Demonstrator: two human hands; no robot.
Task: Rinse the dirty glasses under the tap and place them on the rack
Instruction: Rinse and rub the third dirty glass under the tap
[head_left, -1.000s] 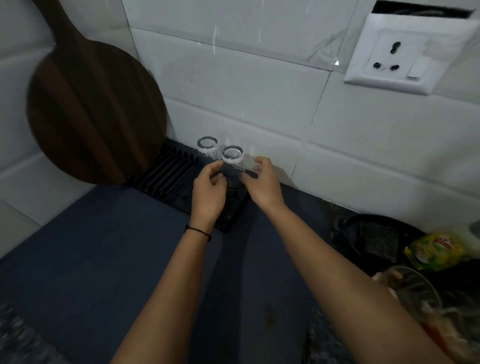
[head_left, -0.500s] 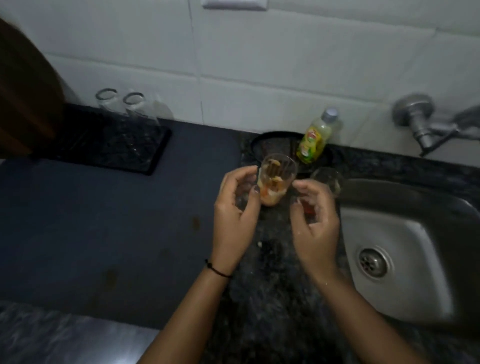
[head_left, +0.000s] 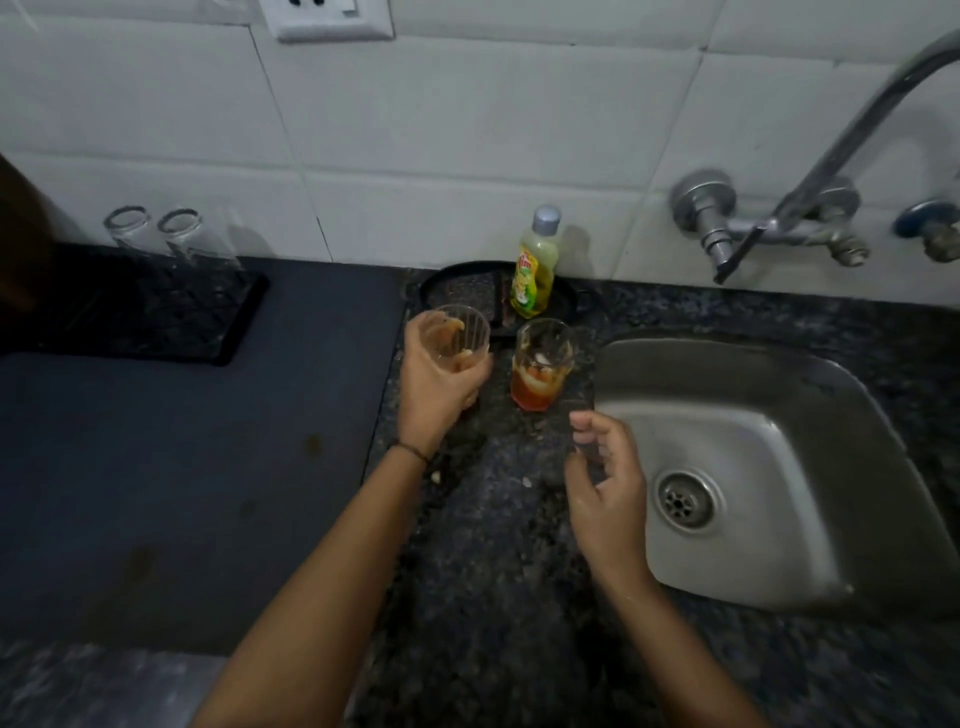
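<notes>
At the far left, 2 rinsed glasses (head_left: 153, 235) stand mouth-down on the rack (head_left: 156, 317), which sits at the back left of the bench against the tiled wall. Upside down is how they would drain, and the black ribbed tray under them is there to catch the drip (so this part of the job looks done for those 2).

Next along, the left hand (head_left: 436, 382) is wrapped around a dirty glass (head_left: 460, 332), fingers closed about its lower half and its mouth kept up. It is held just off the speckled bench, which I judge keeps the brownish residue inside until it reaches the sink.

Just right of that hand, a second dirty glass (head_left: 540, 364) stands on the bench by the sink's left rim, with reddish liquid and pale scraps in its bottom. Behind it a yellow soap bottle (head_left: 534, 270) stands on a dark tray at the wall.

The right hand (head_left: 605, 478) hovers nearer the front edge, beside the sink's (head_left: 779, 467) left rim, fingers loosely curled and gripping nothing that I can see. The second glass is near it, ahead and slightly left, not touching. The tap (head_left: 810, 208) arches over the sink from the back wall; no water shows.
</notes>
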